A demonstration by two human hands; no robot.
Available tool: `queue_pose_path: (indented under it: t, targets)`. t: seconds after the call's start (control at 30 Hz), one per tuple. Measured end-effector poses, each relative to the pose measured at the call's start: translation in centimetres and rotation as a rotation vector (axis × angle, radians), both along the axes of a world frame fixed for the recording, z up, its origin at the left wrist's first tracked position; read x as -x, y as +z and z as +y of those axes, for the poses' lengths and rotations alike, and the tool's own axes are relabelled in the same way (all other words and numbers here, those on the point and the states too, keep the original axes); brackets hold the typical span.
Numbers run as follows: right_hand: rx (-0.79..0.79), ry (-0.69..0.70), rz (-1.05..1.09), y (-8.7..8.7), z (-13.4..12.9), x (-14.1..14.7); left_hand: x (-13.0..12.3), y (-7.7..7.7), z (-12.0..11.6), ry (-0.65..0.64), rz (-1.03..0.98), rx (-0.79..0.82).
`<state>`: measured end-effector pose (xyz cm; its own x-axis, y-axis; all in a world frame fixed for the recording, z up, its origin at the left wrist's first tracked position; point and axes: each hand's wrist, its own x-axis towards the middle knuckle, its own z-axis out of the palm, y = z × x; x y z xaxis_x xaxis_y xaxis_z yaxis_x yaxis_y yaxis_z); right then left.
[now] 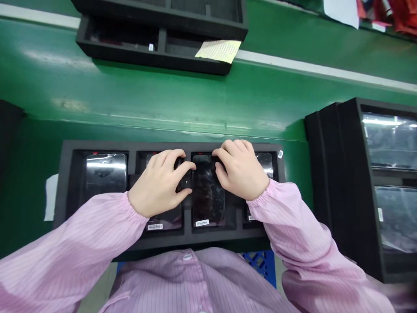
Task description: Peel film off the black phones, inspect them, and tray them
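Panels (171,218) partly covered by left hand (161,184), right hand (241,171), each grip's hold unclear

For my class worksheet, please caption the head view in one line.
Left hand and right hand flank a dark glossy panel in a compartmented black tray on a green surface.

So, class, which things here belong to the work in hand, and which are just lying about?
Belongs:
dark panel between left hand and right hand
front black tray

Apparently lying about, untouched:
yellow sheet
white paper, left
rear trays
right-side trays
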<state>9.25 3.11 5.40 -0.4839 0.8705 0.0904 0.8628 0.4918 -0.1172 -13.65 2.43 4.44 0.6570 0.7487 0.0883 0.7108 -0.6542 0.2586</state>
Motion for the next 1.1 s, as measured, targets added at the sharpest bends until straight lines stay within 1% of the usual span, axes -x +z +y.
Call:
queue_pose_path:
  t: [0.13,0.3,0.57,0.7,0.9,0.97,1.1]
  targets:
    - [-0.058,0.061,0.062,-1.2,-0.2,0.7,0.1,-0.4,0.4,0.035,-0.028,0.055]
    - [-0.094,0.057,0.068,-2.0,0.2,1.4,0.2,-0.6,0.2,0.058,-0.027,0.064]
    - [-0.083,0.106,0.142,-2.1,1.1,0.6,1.0,-0.8,0.8,0.031,-0.083,0.143]
    - [-0.069,0.103,0.153,-2.1,1.2,0.6,1.2,-0.8,1.0,0.021,-0.103,0.165]
    - [-0.101,0.107,0.178,-1.8,1.0,0.8,1.2,-0.7,1.0,0.02,-0.11,0.173]
    - [-0.06,0.124,0.199,-1.5,1.1,0.5,1.2,-0.7,1.0,0.018,-0.107,0.177]
    - [0.106,0.199,0.302,-0.3,1.4,-0.7,1.2,-0.6,1.0,0.005,-0.107,0.193]
